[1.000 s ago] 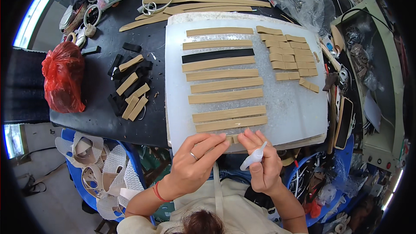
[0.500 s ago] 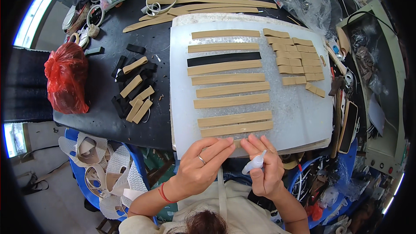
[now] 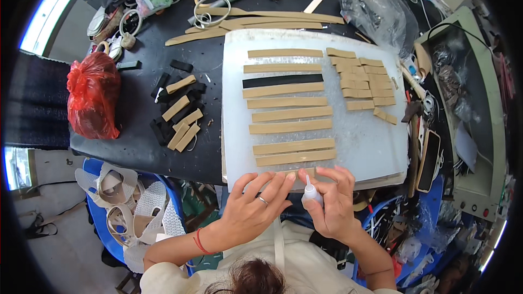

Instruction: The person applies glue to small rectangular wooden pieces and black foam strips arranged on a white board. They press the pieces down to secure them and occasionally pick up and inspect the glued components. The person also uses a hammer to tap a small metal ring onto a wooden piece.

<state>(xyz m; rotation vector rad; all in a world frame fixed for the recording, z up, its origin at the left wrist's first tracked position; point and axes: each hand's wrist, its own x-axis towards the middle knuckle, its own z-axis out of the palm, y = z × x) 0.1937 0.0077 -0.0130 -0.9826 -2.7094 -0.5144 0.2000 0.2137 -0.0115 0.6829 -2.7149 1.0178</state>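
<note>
Tan strips [image 3: 292, 126], white board [image 3: 370, 141], red bag [image 3: 92, 95]

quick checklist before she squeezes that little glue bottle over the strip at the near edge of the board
1. Bottle held: the right hand grips the small white squeeze bottle - ok.
2. Nozzle uncapped: thin tip points up toward the board edge, but its end is too small to read - cannot tell.
3. Strip steadied: the left hand has its fingertips on the tan strip at the near edge of the white board - ok.
4. Strip in full view: the fingers hide most of it - not ok.
5. Neighbours apart: the nearest laid-out tan strip lies close above, not touching either hand - ok.
</note>
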